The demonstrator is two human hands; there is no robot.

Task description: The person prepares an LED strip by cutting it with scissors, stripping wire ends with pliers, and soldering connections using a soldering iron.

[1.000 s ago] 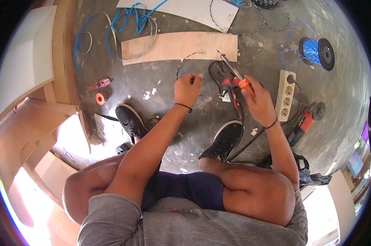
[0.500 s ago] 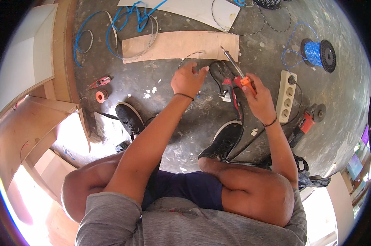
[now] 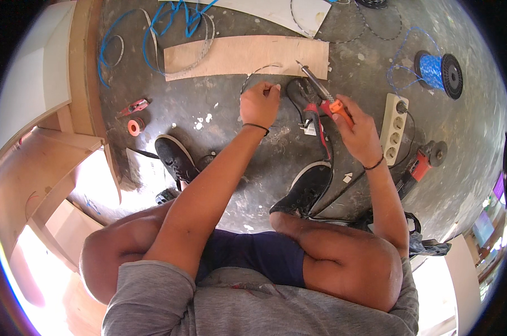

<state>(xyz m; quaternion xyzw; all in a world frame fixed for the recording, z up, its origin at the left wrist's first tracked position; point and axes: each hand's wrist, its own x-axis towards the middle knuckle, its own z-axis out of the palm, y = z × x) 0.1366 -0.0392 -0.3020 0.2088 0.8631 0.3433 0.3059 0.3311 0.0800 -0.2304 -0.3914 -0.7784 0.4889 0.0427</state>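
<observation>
In my right hand point(image 3: 359, 131) is a soldering iron point(image 3: 317, 83) with an orange handle, its metal tip angled up and left over the right end of a light plywood strip point(image 3: 231, 56). My left hand point(image 3: 260, 105) is closed, fingertips pinched together. From it a short dark, pale-flecked cord point(image 3: 253, 73) curves up onto the plywood, its free end left of the iron's tip. Between my hands, large red-and-black handled pliers point(image 3: 322, 137) lie on the floor, partly under the iron.
A white power strip point(image 3: 393, 126) with a plug in it and a red angle grinder point(image 3: 417, 168) lie right. Beyond them is a spool of blue cord point(image 3: 433, 71). Left are a small orange-red spool point(image 3: 135, 127), a red hand tool point(image 3: 134, 107) and loose blue cord point(image 3: 158, 31). My shoes point(image 3: 176, 159) flank the middle.
My left fingers have closed together from a looser spread, and the cord's arc now shows more fully. The soldering iron's tip has shifted slightly left and up; the view has moved a little.
</observation>
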